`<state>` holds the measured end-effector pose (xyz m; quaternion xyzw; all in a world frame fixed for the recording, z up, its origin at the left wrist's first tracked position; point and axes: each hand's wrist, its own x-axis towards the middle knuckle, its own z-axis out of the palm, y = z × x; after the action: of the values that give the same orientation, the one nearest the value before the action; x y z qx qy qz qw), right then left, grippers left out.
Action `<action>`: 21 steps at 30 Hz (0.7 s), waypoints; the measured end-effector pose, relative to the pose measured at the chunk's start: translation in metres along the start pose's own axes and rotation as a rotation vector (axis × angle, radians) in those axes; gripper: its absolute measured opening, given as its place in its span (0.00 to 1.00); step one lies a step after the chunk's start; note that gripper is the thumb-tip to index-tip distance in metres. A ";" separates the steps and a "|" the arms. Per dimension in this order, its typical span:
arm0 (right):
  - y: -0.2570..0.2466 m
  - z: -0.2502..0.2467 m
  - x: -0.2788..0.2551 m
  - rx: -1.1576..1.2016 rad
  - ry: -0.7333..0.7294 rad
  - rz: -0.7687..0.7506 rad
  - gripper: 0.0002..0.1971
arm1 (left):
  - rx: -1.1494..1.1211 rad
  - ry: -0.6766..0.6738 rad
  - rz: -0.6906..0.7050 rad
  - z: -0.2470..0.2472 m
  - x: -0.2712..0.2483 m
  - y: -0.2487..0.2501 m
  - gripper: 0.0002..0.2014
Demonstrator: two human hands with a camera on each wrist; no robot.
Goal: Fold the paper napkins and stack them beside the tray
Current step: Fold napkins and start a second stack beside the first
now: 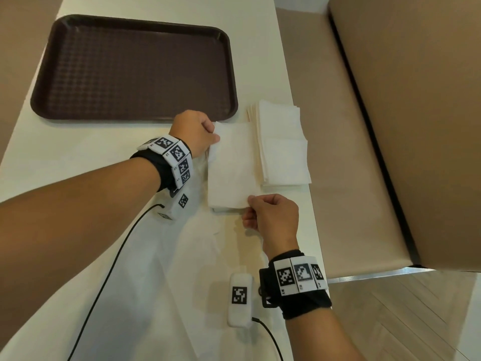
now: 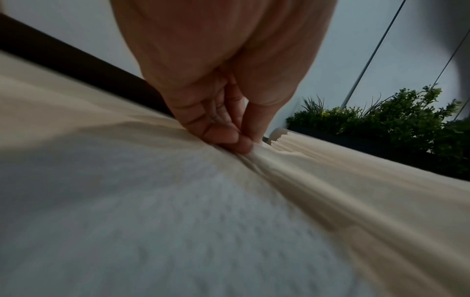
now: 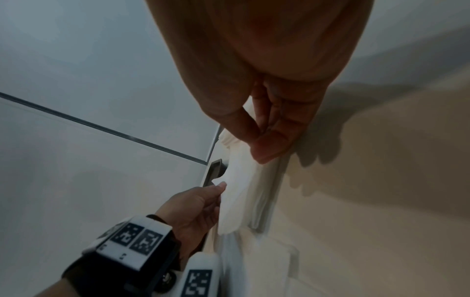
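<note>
Beside the tray [image 1: 229, 74], both hands pinch a napkin [image 1: 231, 165], long axis running near-to-far.

A dark brown tray [image 1: 135, 69] is showing its dimpled grid pattern, white napkins [image 1: 282, 144] are glowing on the cream table [image 1: 78, 157], black-and-white checkered wristbands [image 1: 171, 157] are flashing.

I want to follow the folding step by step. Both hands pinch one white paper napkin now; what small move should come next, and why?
Probably carry the white paper napkin right onto the stack of folded white napkins beside the dark brown plastic tray. The left hand and right hand both pinch its edges, and it already overlaps that stack.
</note>
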<state>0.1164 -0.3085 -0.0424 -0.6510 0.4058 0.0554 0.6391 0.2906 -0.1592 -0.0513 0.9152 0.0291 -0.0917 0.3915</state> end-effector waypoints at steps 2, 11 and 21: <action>0.001 0.000 0.002 -0.018 0.018 -0.004 0.04 | 0.008 0.001 -0.008 0.002 0.002 0.000 0.07; -0.002 -0.005 0.000 -0.109 0.117 -0.073 0.11 | 0.034 0.001 -0.044 -0.007 -0.005 0.002 0.15; 0.057 -0.016 -0.081 -0.971 -0.206 -0.337 0.22 | 0.599 -0.634 0.062 -0.111 -0.162 -0.056 0.20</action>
<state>0.0211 -0.2771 -0.0367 -0.9197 0.1581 0.1972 0.3005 0.1411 -0.0377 0.0146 0.9154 -0.1481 -0.3606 0.1009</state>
